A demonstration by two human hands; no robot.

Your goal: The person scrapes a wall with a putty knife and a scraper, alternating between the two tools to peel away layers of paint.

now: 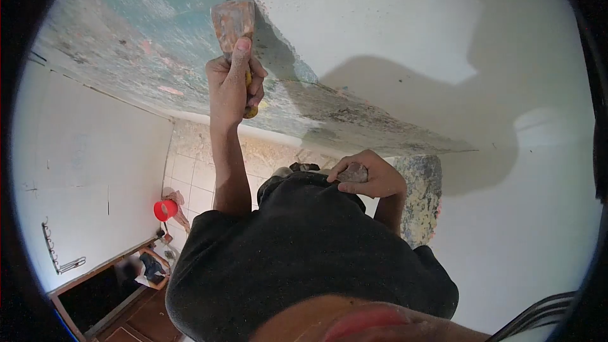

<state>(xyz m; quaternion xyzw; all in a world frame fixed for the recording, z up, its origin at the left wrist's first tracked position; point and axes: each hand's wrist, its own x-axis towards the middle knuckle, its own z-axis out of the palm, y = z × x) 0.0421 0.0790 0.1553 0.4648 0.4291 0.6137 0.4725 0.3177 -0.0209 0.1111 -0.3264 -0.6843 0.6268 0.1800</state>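
A scraper (pixel 233 22) with a wide, stained metal blade and a yellowish handle is gripped in my left hand (pixel 237 85), the thumb lying along the base of the blade. Its blade edge is at the wall (pixel 152 25), where greenish, patchy old paint meets a smooth white area (pixel 380 12). Lower down, near the front of my dark shirt, my right hand (pixel 383 177) is closed around a flat greyish piece (pixel 353 173). What that piece is, I cannot make out.
Tiled floor (pixel 192 174) lies below, with a red container (pixel 165 209) at the left. A wall rack with hooks (pixel 50 247) and brown wooden furniture (pixel 136 316) stand at lower left. Patchy paint (pixel 419 196) covers a wall section to the right.
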